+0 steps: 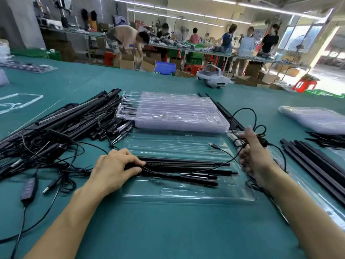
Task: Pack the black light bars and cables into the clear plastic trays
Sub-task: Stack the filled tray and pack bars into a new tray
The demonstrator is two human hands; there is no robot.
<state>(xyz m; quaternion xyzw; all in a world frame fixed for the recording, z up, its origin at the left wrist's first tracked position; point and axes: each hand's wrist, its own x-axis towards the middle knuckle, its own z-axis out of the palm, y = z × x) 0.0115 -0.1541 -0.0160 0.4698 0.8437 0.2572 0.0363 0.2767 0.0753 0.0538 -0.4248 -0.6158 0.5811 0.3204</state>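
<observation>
Head view. Step in hand, as I read it: bars are seated and the cable goes in next.

- Tray (186,193) is open on the green table (168,230), right in front. Light bars (179,166) lie bunched lengthwise in its middle channels, some ends sticking out unevenly to the right.
- Left hand (115,165): fingers curled over the left ends of the bars, thumb on the near side, pinning them down.
- Right hand (255,152): raised over the tray's right end, fingers closed round a loose coil of cable (262,136), thumb up. One strand trails from it across the bars; the plug (214,146) dangles free over the tray.

To do it well:
- Keep the left hand clamping the bars, since tugging the cable will likely drag them out of the grooves.
- Tighten the coil first. The loops above the hand are wide and will probably spring out of a shallow pocket.
- Clear the strand off the bars or the lid won't sit flat.
- Can't tell which recess is meant for the cable; the clear moulding is hard to read.

Supply: spare trays (173,113) are stacked just behind, with a tangled pile of bars and cables (65,124) to the left.
</observation>
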